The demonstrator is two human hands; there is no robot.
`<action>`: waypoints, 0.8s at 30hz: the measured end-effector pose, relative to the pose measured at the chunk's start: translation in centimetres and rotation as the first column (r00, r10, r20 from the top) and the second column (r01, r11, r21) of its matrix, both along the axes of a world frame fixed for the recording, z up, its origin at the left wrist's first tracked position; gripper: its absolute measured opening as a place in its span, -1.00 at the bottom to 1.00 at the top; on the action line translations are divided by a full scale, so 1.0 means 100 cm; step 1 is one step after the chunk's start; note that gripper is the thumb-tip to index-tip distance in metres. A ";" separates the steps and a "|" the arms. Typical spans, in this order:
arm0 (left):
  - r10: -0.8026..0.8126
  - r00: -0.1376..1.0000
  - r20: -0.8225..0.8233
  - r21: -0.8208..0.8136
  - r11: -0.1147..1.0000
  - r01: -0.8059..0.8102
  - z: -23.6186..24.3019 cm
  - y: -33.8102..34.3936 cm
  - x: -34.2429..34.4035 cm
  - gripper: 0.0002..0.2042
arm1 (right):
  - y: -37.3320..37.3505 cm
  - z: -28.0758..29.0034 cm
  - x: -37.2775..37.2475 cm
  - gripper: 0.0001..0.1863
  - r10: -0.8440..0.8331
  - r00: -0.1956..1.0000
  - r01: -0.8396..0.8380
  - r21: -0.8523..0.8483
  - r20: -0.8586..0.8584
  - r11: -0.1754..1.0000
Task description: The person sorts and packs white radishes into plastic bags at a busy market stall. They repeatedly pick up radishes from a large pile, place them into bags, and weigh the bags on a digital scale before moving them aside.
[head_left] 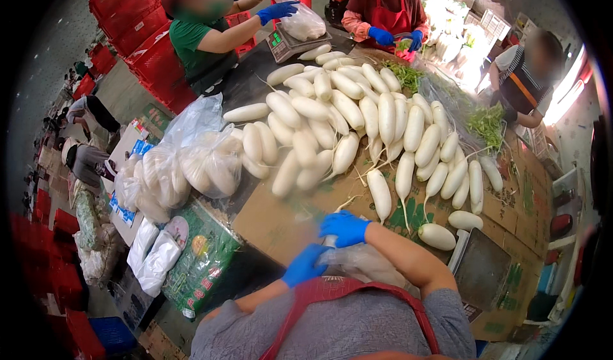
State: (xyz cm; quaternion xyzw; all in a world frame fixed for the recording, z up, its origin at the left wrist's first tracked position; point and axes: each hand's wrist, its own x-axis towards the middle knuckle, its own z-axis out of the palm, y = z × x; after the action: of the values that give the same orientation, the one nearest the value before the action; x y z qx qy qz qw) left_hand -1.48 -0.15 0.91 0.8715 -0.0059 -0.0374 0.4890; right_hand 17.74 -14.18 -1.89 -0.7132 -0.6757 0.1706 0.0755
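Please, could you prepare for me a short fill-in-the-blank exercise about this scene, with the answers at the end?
1. At the plastic bag, the person's left hand and right hand are gloved in the colour ____.
2. The heaped loose radishes are ____ in colour.
3. Near the co-worker in green, a filled bag rests on a weighing ____.
4. In the picture, the bagged radishes lie to the ____ of the loose ones.

Missing words: blue; white; scale; left.

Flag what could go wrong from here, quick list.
1. The thin plastic bag at the left hand and right hand could tear or slip.
2. The heaped white radishes look loosely stacked; some might roll.
3. The loose radish beside the metal plate could get knocked by the right forearm.
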 end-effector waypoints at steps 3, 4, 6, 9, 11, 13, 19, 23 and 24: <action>0.096 0.990 -0.098 0.007 0.995 -0.096 0.004 -0.007 0.003 -0.64 | -0.022 0.025 0.012 -0.48 -0.114 0.992 0.120 -0.157 0.048 0.980; 0.132 0.988 -0.074 -0.081 0.987 -0.138 0.006 -0.013 0.008 -0.63 | -0.027 0.032 0.014 -0.48 -0.156 0.983 0.174 -0.236 0.092 0.956; 0.085 0.973 -0.213 -0.377 0.912 -0.162 0.028 -0.020 0.018 -0.60 | -0.036 0.033 0.015 -0.51 -0.263 0.959 0.281 -0.243 0.103 0.928; 0.018 0.960 -0.280 -0.582 0.792 -0.185 0.071 -0.036 0.033 -0.54 | -0.076 0.012 0.031 -0.64 -0.521 0.853 0.520 0.040 0.027 0.853; 0.023 0.945 -0.325 -0.624 0.746 -0.233 0.091 -0.039 0.038 -0.52 | -0.107 0.061 0.019 -0.40 -0.748 0.617 0.787 0.189 -0.246 0.587; -0.016 0.911 -0.412 -0.643 0.714 -0.278 0.097 -0.047 0.045 -0.52 | -0.148 0.064 0.026 -0.28 -0.770 0.371 0.924 0.122 -0.519 0.362; -0.074 0.884 -0.462 -0.685 0.662 -0.303 0.107 -0.055 0.057 -0.59 | -0.200 0.182 -0.077 -0.54 0.207 -0.131 0.820 0.011 -0.970 0.572; -0.097 0.862 -0.498 -0.740 0.566 -0.364 0.114 -0.067 0.068 -0.61 | -0.196 0.153 -0.124 -0.23 0.157 -0.207 0.750 -0.054 -0.966 0.659; -0.162 0.858 -0.487 -0.754 0.575 -0.319 0.117 -0.065 0.069 -0.59 | -0.194 0.152 -0.124 -0.20 0.014 0.035 0.703 0.035 -0.999 0.710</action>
State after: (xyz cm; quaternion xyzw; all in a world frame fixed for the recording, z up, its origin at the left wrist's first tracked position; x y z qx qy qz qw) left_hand 5.44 -6.62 12.58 0.5050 0.1462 -0.2349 0.8176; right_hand 5.38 -33.57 13.28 -0.5176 -0.2618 0.3648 0.7284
